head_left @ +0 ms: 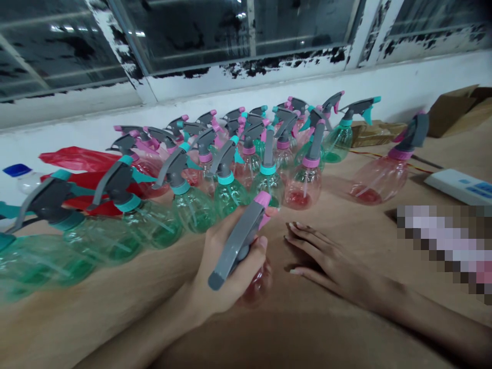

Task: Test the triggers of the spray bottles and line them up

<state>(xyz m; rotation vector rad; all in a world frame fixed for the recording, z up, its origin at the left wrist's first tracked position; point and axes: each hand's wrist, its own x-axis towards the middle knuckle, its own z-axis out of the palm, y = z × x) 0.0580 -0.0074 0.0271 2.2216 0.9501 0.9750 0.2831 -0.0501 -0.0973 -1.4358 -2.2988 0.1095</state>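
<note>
My left hand (221, 266) is wrapped around the neck of a spray bottle (243, 233) with a grey head, a pink nozzle and a clear pink body. That bottle stands on or just over the table; its base is partly hidden by my fingers. Palm down on the tabletop to the right, my right hand (330, 259) has its fingers stretched out and holds nothing. Just beyond my hands are a green spray bottle (269, 189) with a teal collar and a pink spray bottle (303, 187) with a pink collar.
Many more green and pink spray bottles crowd the wooden table (323, 328) at left and back. One pink bottle (378, 177) stands apart at right, near a white device (461, 183). Red plastic (82, 160) lies behind. A cardboard box (455, 110) sits by the wall.
</note>
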